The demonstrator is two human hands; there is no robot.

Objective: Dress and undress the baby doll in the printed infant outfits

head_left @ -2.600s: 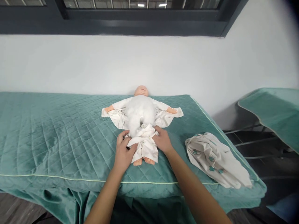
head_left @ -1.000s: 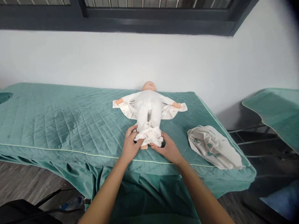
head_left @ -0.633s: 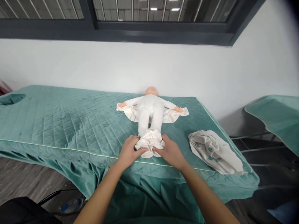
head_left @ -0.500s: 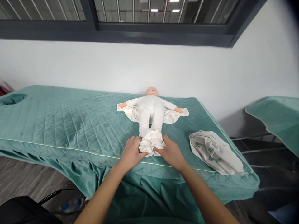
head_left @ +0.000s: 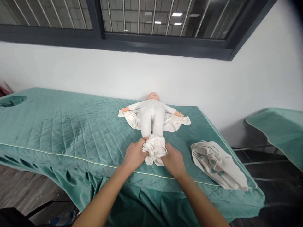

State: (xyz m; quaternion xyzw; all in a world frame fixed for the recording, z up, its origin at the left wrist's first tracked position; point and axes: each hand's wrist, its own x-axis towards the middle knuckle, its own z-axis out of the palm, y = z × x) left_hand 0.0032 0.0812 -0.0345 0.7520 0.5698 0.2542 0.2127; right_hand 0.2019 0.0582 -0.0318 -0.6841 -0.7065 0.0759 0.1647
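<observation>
A baby doll [head_left: 152, 114] with a white cloth body lies on its back, its head toward the wall and its arms spread. Under its upper body is a pale garment [head_left: 174, 123] laid open. Bunched white baby pants [head_left: 155, 147] sit around the ends of the doll's legs; the feet are mostly hidden in the cloth. My left hand [head_left: 134, 156] grips the left side of the pants, thumb inward. On the other side my right hand [head_left: 174, 160] pinches the cloth, some fingertips hidden in its folds.
A green quilted bed [head_left: 71, 123] carries everything, with a face hole [head_left: 13, 101] at its left end. A crumpled pale cloth with green prints [head_left: 219, 165] lies to the right. Behind are a white wall and a barred window [head_left: 165, 19]; a green-covered seat [head_left: 279, 129] stands at right.
Both hands stay on the pants, whose bunched cloth has shifted slightly around the doll's feet. The view has tilted a little upward, showing more of the window.
</observation>
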